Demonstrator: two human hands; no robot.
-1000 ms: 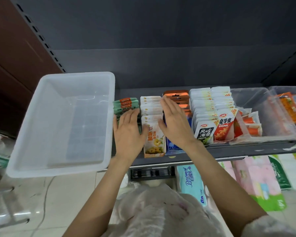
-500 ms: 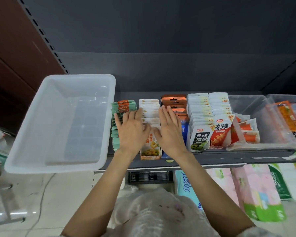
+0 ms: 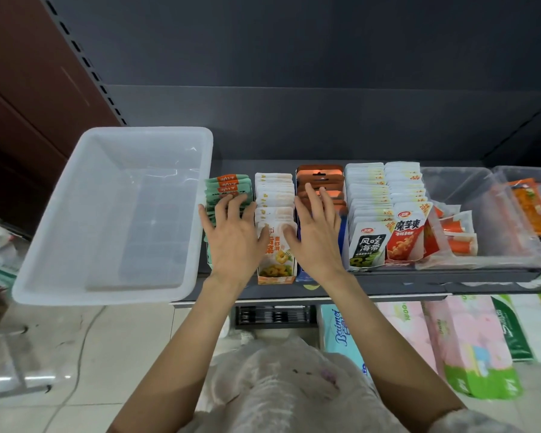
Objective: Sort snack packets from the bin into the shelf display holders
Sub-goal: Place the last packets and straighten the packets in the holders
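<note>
Left hand (image 3: 233,232): fingers spread flat on green packets (image 3: 228,186).
Right hand (image 3: 317,228): fingers spread flat on orange packets (image 3: 320,176).
Bin (image 3: 44,264): beside them.

A bin (image 3: 59,260) sits at the left end of a shelf (image 3: 419,278). Right of it, rows of snack packets (image 3: 369,195) stand side by side. Both hands (image 3: 234,239) rest flat on the leftmost rows.
</note>
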